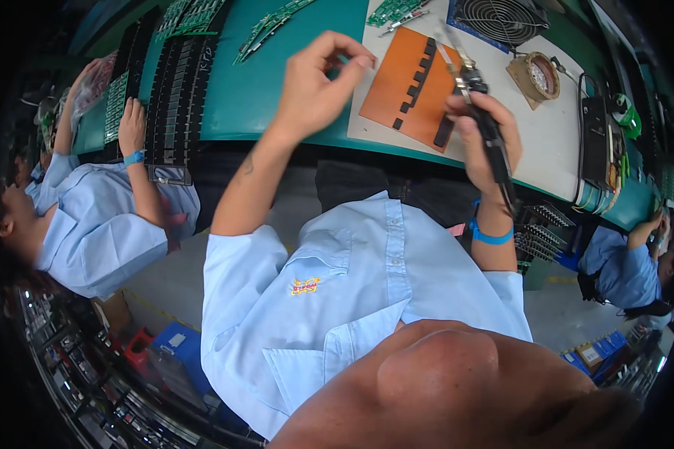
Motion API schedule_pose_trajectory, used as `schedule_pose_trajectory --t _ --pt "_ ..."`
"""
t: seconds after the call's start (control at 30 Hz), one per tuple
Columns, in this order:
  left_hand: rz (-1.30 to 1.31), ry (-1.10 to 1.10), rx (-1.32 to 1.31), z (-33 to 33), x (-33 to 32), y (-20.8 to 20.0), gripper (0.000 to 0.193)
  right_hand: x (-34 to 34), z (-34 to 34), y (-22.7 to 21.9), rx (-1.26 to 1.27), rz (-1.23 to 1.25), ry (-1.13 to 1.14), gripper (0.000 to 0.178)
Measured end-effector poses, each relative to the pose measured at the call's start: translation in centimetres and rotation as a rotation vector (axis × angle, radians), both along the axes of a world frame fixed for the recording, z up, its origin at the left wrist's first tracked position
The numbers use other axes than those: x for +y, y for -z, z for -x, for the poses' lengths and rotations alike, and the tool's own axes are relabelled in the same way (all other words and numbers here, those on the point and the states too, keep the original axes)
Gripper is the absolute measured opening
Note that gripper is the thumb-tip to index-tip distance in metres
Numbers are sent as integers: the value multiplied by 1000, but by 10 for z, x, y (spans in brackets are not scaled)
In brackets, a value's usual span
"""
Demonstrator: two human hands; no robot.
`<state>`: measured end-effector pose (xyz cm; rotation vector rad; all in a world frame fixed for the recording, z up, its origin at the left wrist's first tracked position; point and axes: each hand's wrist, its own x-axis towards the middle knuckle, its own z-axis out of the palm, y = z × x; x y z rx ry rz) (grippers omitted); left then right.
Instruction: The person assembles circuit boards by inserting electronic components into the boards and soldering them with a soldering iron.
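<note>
My left hand (314,86) is raised over the near edge of the bench, left of an orange sheet (389,82). Its thumb and index finger are pinched together; anything between them is too small to make out. A row of small black rectangular pieces (419,75) lies across the sheet. My right hand (494,135), with a blue wrist strap, is closed around a black-handled tool (494,142). Two thin metal prongs stick out from the tool's far end, over the sheet's right side. Blur hides its exact kind.
The sheet lies on a white board (539,142) on a green bench mat (240,97). Further right are a tape roll (541,77) and a fan with a round grille (502,19). Green circuit boards (269,30) and a black rack (176,105) are on the left. Co-workers sit on both sides.
</note>
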<state>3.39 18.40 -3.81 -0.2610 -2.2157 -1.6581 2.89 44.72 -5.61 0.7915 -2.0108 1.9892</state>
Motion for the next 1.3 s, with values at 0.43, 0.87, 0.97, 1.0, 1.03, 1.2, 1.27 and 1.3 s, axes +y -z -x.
schedule_pose_trajectory --t 0.43,0.87,0.97,1.0,1.03,1.2,1.27,1.3 --pt "-785 399 -432 -23 25 8 11 -45 2 -7 198 -24 -54 44" --pt "406 -450 28 5 -84 1 22 -21 12 10 170 -1 188 45" --pt "1100 -627 196 20 -118 19 21 -19 15 14 156 -24 211 47" --pt "1150 -630 198 23 -122 23 21 -19 15 15 159 -37 202 46" --pt "1198 -632 199 25 -124 25 20 -19 15 16 160 -52 193 46" --pt "917 -620 27 19 -109 9 16 -17 16 16 177 -74 178 46" --pt "535 -598 -153 5 -97 1 14 -18 15 15 172 -76 169 45" --pt "536 -602 -157 -1 -91 -2 14 -18 15 15 180 -72 161 45"
